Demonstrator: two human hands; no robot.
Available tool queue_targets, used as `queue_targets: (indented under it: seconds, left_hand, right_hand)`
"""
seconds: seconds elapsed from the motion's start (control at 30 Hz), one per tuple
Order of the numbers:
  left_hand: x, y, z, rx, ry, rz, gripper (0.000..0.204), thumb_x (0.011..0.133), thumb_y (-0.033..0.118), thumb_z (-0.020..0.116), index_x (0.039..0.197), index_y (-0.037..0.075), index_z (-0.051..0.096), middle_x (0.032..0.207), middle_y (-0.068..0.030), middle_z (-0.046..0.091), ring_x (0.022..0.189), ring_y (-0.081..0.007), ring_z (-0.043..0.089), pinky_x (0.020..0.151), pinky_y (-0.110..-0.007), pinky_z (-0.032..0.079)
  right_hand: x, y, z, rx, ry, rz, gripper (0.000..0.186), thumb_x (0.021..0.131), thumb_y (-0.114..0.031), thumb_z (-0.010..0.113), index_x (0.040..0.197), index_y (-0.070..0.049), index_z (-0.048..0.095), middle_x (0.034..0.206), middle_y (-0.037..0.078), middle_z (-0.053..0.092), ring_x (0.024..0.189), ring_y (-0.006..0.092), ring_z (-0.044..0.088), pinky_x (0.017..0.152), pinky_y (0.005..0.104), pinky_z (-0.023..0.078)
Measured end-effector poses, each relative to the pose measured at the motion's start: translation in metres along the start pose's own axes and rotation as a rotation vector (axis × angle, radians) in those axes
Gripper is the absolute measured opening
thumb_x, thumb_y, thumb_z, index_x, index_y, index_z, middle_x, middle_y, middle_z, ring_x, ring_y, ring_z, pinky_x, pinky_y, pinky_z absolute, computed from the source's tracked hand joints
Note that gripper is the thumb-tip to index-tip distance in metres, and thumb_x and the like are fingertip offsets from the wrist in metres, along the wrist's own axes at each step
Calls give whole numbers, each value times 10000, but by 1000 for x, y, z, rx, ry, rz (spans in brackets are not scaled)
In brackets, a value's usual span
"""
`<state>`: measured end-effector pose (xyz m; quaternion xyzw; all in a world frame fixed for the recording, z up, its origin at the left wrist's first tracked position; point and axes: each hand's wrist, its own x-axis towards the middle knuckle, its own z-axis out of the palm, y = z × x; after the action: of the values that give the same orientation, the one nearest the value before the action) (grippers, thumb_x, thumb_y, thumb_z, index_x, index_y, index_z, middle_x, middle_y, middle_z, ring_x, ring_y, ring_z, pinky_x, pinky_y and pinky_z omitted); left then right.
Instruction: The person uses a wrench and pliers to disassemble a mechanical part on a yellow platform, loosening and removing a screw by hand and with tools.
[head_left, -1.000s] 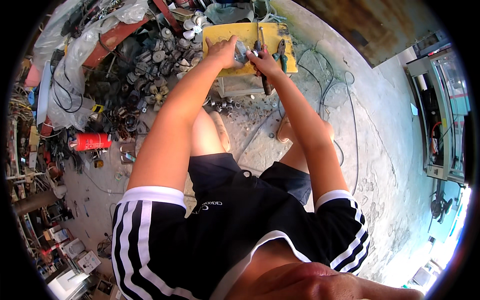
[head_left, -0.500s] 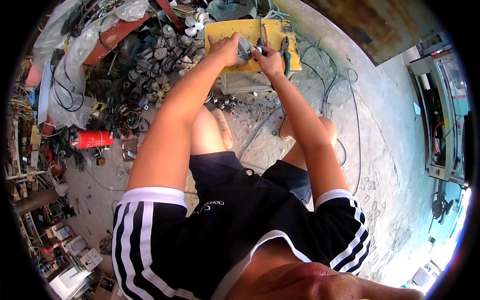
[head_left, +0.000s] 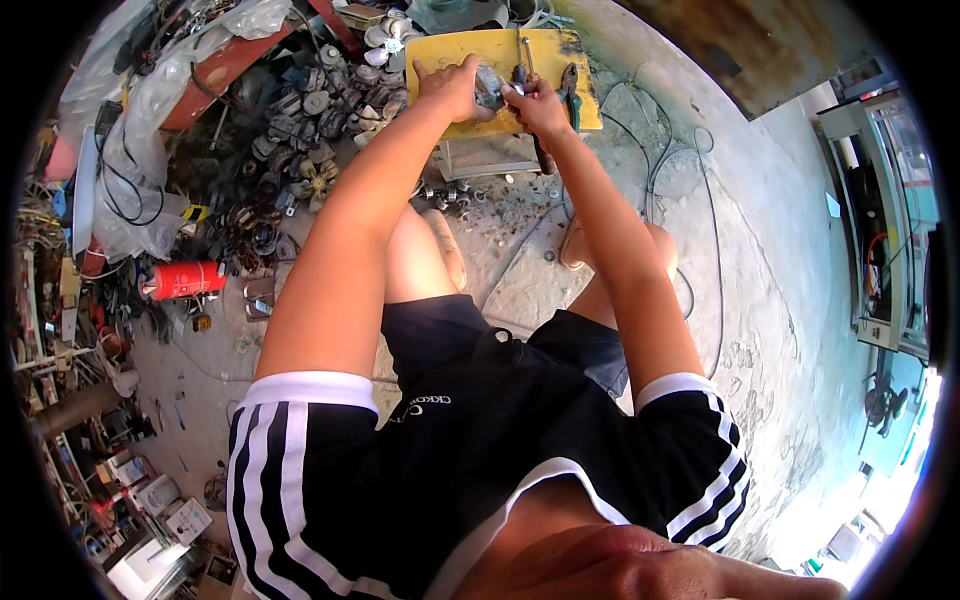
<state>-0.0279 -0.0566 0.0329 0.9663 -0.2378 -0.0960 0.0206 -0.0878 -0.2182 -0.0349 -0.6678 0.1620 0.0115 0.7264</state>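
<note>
A small yellow table (head_left: 446, 47) stands at the top of the view. On it, my left hand (head_left: 447, 89) grips a small grey metal part (head_left: 488, 87). My right hand (head_left: 538, 103) is closed around a thin metal tool (head_left: 523, 58) whose tip meets that part. Both arms reach straight forward from my seated body. Green-handled pliers (head_left: 571, 95) lie on the table just right of my right hand.
A heap of old motors and fan blades (head_left: 300, 120) lies left of the table. A red canister (head_left: 185, 279) rests on the floor at left. Small metal pieces (head_left: 450, 192) are scattered under the table. Cables (head_left: 690, 200) loop over the concrete floor at right.
Both hands have drawn a little closer together on the grey part and shifted slightly up in the view. The arms and body stay in place.
</note>
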Motion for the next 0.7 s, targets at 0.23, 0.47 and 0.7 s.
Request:
queue_targets:
  seconds: [0.23,0.47,0.7]
  left_hand:
    - [-2,0,-5,17,-57,9,1095,584,544,824,1445,143,279,1294,-191,587,1234,-380,540,1121,-679,108]
    - [1,-5,-1,-11,-40,48,1172,569,552,827,1496,154,231,1330,-173,571,1254,-376,525,1123,-675,115]
    - [12,-13,-13,118,-30,127,1148,542,571,820,1483,177,294,1285,-146,603,1240,-360,531,1115,-678,117]
  right_hand:
    - [-8,-22,6,-216,48,-25,397,864,-289,754,931,-75,427,673,20,548,498,86,451,406,267,313]
    - [-16,6,13,60,96,-98,414,844,-276,775,988,-18,486,782,73,626,638,128,583,556,271,462]
    - [-10,-18,5,-286,19,-107,399,865,-275,747,1004,-22,471,748,86,639,607,155,633,504,308,481]
